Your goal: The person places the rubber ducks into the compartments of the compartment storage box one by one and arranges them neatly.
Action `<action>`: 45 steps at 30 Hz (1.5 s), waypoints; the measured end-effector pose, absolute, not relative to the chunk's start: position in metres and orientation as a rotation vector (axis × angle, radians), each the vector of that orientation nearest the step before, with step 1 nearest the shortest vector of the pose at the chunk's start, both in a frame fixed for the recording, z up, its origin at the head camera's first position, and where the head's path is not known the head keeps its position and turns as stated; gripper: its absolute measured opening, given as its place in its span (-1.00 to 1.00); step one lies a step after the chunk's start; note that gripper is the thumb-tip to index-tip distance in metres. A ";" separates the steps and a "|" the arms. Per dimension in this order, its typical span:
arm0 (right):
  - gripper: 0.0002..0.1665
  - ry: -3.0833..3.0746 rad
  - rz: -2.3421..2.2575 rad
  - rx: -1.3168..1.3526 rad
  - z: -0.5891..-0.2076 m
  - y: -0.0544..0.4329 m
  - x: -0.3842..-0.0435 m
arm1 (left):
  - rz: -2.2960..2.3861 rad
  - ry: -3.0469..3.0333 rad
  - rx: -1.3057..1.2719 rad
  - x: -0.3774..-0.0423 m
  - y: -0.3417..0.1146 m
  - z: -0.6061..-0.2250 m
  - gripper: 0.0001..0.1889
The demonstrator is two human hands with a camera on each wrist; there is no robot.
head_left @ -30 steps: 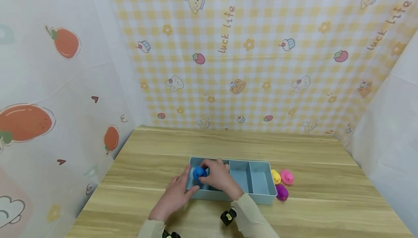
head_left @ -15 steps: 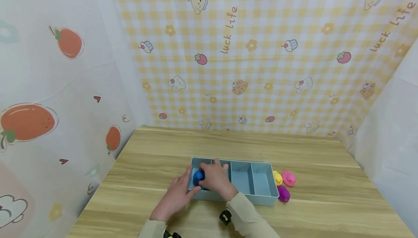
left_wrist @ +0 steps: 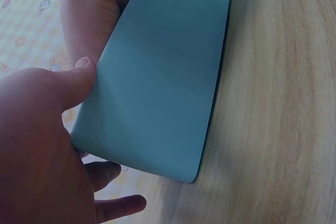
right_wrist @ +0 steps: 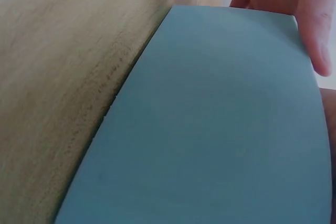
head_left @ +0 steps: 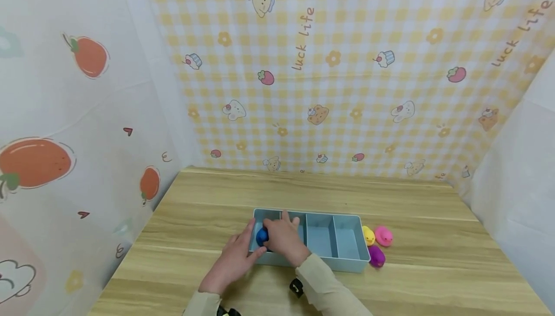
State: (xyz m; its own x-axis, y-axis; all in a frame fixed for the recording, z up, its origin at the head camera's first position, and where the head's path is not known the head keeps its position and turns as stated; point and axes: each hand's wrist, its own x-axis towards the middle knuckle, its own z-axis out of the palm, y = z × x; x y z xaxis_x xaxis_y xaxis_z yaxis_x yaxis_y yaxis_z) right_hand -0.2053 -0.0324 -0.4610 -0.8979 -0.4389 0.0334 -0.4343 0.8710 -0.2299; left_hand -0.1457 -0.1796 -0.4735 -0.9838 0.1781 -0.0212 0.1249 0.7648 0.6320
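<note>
Left hand [head_left: 232, 259], thumb [left_wrist: 76, 84] spread, right hand [head_left: 284, 240] close beside, forearms [head_left: 331, 291] angled inward

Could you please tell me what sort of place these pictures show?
Probably an indoor tabletop corner screened off, perhaps for filming; the wider room is not visible. A yellow-checked sheet stands behind a wood-grain table, a white printed sheet lines its left side, and a divided tray sits on top.

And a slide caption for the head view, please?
Left hand on a divided box, right hand holding a blue toy inside, three toy ducks alongside.
</note>
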 end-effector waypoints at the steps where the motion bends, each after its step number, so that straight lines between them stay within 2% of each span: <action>1: -0.64 3.025 -0.348 -0.705 -0.461 -0.032 -0.205 | 1.025 2.876 0.249 -0.146 -0.179 -0.474 -0.15; 11: -0.44 3.020 -0.467 -0.703 -0.452 -0.019 -0.198 | 1.034 2.860 0.256 -0.145 -0.175 -0.478 -0.14; 26: -0.78 2.932 -0.857 -0.882 -0.438 0.006 -0.203 | 1.040 2.885 0.276 -0.148 -0.174 -0.479 -0.18; 45: -0.94 2.888 -1.090 -0.789 -0.433 0.043 -0.204 | 1.032 2.894 0.227 -0.146 -0.178 -0.475 -0.18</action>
